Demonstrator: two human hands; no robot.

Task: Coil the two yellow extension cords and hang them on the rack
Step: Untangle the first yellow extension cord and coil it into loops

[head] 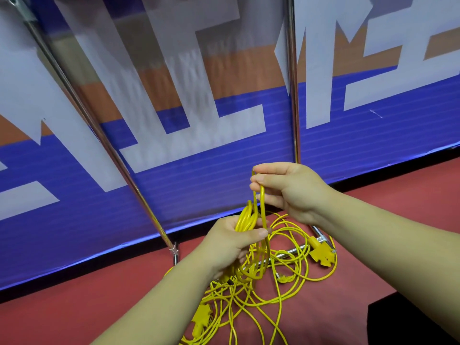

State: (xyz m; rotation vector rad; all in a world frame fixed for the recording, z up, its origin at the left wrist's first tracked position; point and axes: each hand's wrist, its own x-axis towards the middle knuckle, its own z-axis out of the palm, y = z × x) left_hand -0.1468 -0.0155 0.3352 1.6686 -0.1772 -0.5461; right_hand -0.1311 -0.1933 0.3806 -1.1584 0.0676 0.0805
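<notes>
The tangle of yellow extension cords [251,302] is cut off by the bottom edge, and the two cannot be told apart in it. Of the left hand [224,245] the fingers are hidden behind the coil [245,217]. The rack poles [292,95] are cut off at the top edge; the base bar [293,252] is partly covered by loops.

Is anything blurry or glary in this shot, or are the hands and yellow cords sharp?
Head view: left hand, right hand and the thin yellow extension cords are sharp; the blue, white and orange banner smears into vertical streaks mid-frame, and light glints along its lower edge.
</notes>
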